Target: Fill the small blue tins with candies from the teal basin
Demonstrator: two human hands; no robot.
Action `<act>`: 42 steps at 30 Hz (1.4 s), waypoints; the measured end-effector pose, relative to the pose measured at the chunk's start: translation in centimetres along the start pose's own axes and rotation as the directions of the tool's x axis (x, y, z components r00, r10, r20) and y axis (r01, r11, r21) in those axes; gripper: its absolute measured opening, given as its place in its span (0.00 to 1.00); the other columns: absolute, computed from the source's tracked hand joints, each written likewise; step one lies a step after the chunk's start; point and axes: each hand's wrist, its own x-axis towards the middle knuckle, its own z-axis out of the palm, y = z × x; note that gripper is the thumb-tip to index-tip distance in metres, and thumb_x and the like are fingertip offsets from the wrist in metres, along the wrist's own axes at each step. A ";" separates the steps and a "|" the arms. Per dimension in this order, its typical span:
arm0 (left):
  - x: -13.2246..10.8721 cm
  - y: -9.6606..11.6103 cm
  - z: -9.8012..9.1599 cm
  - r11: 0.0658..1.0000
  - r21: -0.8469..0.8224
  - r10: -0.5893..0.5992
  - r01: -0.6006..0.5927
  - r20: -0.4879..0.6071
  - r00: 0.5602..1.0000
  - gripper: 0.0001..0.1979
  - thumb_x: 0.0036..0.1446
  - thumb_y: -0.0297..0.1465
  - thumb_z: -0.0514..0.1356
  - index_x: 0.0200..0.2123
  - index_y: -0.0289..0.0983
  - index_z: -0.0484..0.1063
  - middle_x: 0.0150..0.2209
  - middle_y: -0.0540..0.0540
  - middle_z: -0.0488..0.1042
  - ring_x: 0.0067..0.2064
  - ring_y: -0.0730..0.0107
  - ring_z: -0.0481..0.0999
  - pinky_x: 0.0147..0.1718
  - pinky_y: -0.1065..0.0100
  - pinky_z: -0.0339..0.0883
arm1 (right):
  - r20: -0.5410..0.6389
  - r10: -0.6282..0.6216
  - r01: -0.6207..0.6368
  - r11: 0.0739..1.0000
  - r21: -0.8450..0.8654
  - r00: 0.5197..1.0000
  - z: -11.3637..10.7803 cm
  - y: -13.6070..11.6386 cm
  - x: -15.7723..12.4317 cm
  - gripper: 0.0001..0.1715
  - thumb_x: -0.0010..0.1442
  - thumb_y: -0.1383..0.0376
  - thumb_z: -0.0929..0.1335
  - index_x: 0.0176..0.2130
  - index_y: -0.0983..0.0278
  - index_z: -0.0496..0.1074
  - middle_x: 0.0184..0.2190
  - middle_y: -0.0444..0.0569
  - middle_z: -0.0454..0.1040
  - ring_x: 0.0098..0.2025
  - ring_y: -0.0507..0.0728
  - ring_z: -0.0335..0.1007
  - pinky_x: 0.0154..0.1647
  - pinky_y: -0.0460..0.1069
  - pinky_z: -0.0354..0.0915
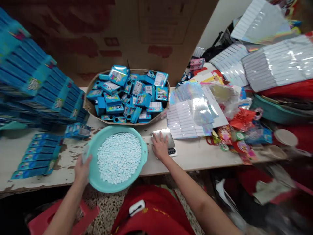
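Observation:
My left hand (83, 168) grips the rim of a turquoise plastic basin (94, 178) at its left side. Many small pale-blue candies or tablets (119, 158) lie in the basin, which juts out over the table's front edge. My right hand (160, 145) rests with fingers spread on a small digital kitchen scale (171, 142), whose dark display shows below the metal plate. Behind the basin, a cut-down cardboard box (88, 109) holds many small blue boxes (137, 88) in a jumble.
Tall stacks of blue packs (36, 78) rise at the left, with a flat row of blue boxes (39, 156) before them. Silvery plastic-wrapped sheets (188, 114) lie right of the scale. Colourful wrappers (241, 120) and a teal tub (271, 111) crowd the right. A large cardboard carton (137, 39) stands behind.

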 end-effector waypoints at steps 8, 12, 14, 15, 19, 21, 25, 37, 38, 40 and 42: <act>-5.2 -0.4 4.0 0.997 -0.078 -0.008 0.013 0.060 0.998 0.32 0.48 0.46 0.59 0.56 0.42 0.66 0.42 0.42 0.74 0.43 0.55 0.74 0.41 0.57 0.69 | -0.205 -0.101 0.102 0.995 -0.006 0.973 -1.9 3.2 -2.8 0.25 0.60 0.68 0.59 0.56 0.58 0.64 0.58 0.54 0.64 0.65 0.67 0.47 0.58 0.68 0.53; -7.3 0.0 7.5 0.994 -0.109 0.023 -0.003 0.181 0.983 0.29 0.53 0.45 0.56 0.58 0.44 0.63 0.50 0.38 0.71 0.51 0.52 0.71 0.48 0.56 0.65 | -0.382 0.165 -0.108 0.980 0.165 0.909 -4.4 7.6 -4.8 0.26 0.62 0.61 0.58 0.58 0.64 0.62 0.57 0.60 0.63 0.61 0.67 0.56 0.58 0.67 0.55; -7.6 0.0 7.7 0.991 -0.131 0.026 0.000 0.196 0.980 0.30 0.54 0.45 0.55 0.59 0.42 0.60 0.52 0.37 0.69 0.54 0.53 0.69 0.50 0.57 0.64 | -0.382 0.289 -0.208 0.948 0.241 0.878 -5.6 7.7 -5.0 0.28 0.61 0.56 0.58 0.55 0.68 0.65 0.52 0.63 0.68 0.57 0.68 0.61 0.56 0.66 0.57; -7.8 -0.1 7.3 0.992 -0.127 0.010 0.013 0.181 0.984 0.31 0.55 0.46 0.54 0.60 0.41 0.59 0.53 0.36 0.68 0.54 0.53 0.69 0.51 0.57 0.63 | -0.358 0.344 -0.251 0.926 0.281 0.868 -6.2 7.0 -4.8 0.29 0.61 0.54 0.58 0.53 0.69 0.66 0.48 0.64 0.71 0.53 0.67 0.64 0.53 0.65 0.59; -6.9 0.0 4.7 0.996 -0.006 -0.092 0.092 -0.028 0.995 0.38 0.54 0.50 0.53 0.63 0.37 0.52 0.55 0.35 0.65 0.56 0.49 0.66 0.52 0.52 0.60 | -0.167 0.482 -0.418 0.853 0.313 0.860 -7.6 5.3 -1.8 0.26 0.60 0.50 0.59 0.42 0.66 0.74 0.31 0.53 0.77 0.34 0.59 0.72 0.41 0.53 0.65; -6.1 0.2 4.3 0.995 0.055 -0.079 0.083 -0.069 0.994 0.39 0.52 0.51 0.54 0.63 0.37 0.52 0.53 0.35 0.66 0.53 0.48 0.67 0.51 0.50 0.61 | -0.199 0.533 -0.487 0.840 0.238 0.822 -8.9 7.0 0.1 0.27 0.59 0.49 0.60 0.41 0.66 0.74 0.31 0.52 0.77 0.36 0.59 0.71 0.42 0.53 0.64; -6.0 1.1 4.6 0.989 0.123 -0.073 0.079 -0.050 0.996 0.38 0.53 0.51 0.52 0.62 0.35 0.54 0.50 0.35 0.68 0.49 0.48 0.70 0.49 0.49 0.62 | -0.289 0.641 -0.630 0.763 0.141 0.712 -12.8 12.5 2.8 0.34 0.58 0.49 0.62 0.54 0.70 0.65 0.51 0.62 0.68 0.55 0.66 0.60 0.55 0.57 0.55; -6.5 1.6 4.8 0.971 0.202 -0.117 0.125 -0.054 0.992 0.37 0.54 0.54 0.48 0.60 0.37 0.58 0.51 0.34 0.67 0.51 0.44 0.68 0.48 0.47 0.62 | 0.060 0.820 -0.811 0.548 0.207 0.569 -11.4 14.8 7.7 0.28 0.50 0.51 0.70 0.47 0.63 0.71 0.53 0.58 0.66 0.59 0.70 0.55 0.59 0.65 0.47; -6.5 1.6 4.8 0.970 0.204 -0.123 0.131 -0.052 0.991 0.38 0.53 0.55 0.48 0.60 0.37 0.58 0.51 0.34 0.67 0.50 0.44 0.68 0.48 0.47 0.63 | 0.077 0.808 -0.797 0.553 0.245 0.584 -11.4 14.6 7.7 0.28 0.52 0.50 0.69 0.48 0.63 0.71 0.55 0.57 0.65 0.60 0.69 0.52 0.59 0.64 0.47; -6.2 1.6 4.7 0.966 0.211 -0.140 0.147 -0.046 0.989 0.38 0.53 0.55 0.49 0.60 0.37 0.58 0.49 0.34 0.69 0.48 0.45 0.70 0.46 0.47 0.64 | 0.117 0.781 -0.764 0.549 0.338 0.613 -11.7 14.6 7.8 0.29 0.55 0.47 0.66 0.50 0.62 0.70 0.58 0.56 0.62 0.62 0.67 0.51 0.60 0.61 0.50; -6.0 1.6 4.4 0.959 0.231 -0.161 0.165 -0.035 0.986 0.38 0.52 0.54 0.50 0.59 0.37 0.59 0.46 0.35 0.70 0.46 0.45 0.71 0.45 0.46 0.65 | 0.188 0.750 -0.736 0.513 0.442 0.635 -12.3 15.1 8.0 0.31 0.57 0.44 0.63 0.51 0.61 0.69 0.56 0.55 0.65 0.59 0.64 0.57 0.55 0.58 0.58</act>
